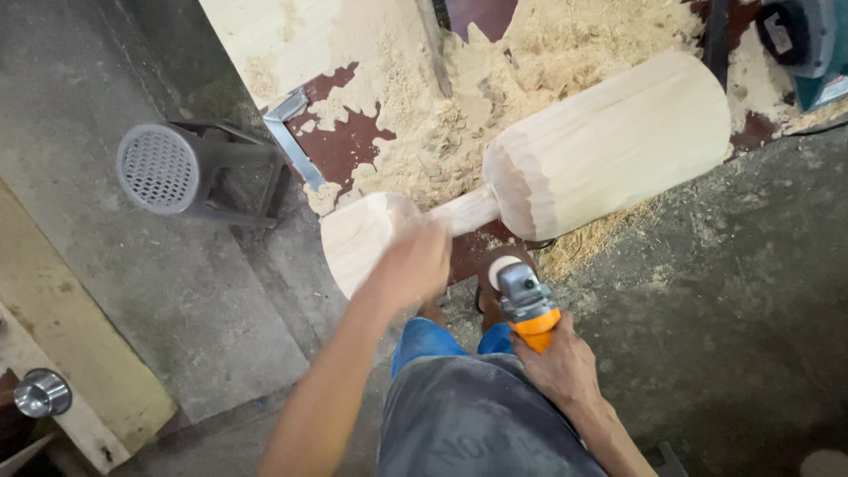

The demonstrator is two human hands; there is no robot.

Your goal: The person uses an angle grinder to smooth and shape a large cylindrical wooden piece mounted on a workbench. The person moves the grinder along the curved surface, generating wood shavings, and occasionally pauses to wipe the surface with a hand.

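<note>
A large pale carved wooden piece [609, 141] lies on the workbench: a thick cylinder with a narrow neck leading to a rounded end [358, 234]. My left hand [415, 261] rests on the neck and rounded end, gripping it. My right hand [556, 362] holds an orange and grey angle grinder [526, 300], its disc pointing up just below the neck, a little apart from the wood.
Sawdust [459, 106] covers the dark red bench top. A metal square [291, 141] lies at the bench edge. A grey motor with a perforated end [177, 172] stands on the concrete floor at left. A teal power tool [813, 44] sits at top right. Wooden planks [71, 353] lie at lower left.
</note>
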